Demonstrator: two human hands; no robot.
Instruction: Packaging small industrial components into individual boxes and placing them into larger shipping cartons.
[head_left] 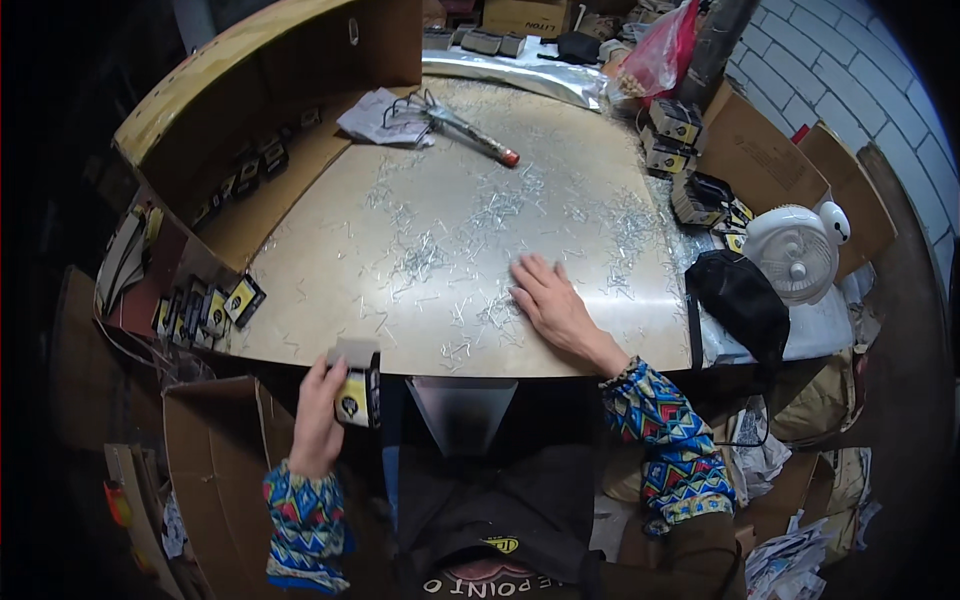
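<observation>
My left hand (319,412) grips a small black-and-yellow cardboard box (358,388) just off the table's front edge, its grey top flap standing up. What is inside the box cannot be seen. On the pale tabletop (330,240) lie many small bent metal wire pieces (418,258), scattered loose and in thin heaps. My right hand (556,302) rests palm down among them, right of the middle, fingers stretched out. Whether any pieces lie under its palm is hidden.
Several black-and-yellow boxes (243,300) stand at the table's left edge. A cardboard tray (290,190) holds more at the far left. A wire-pronged tool (470,133) lies at the back on paper. A white fan (797,258) and black pouch (740,300) sit on the right.
</observation>
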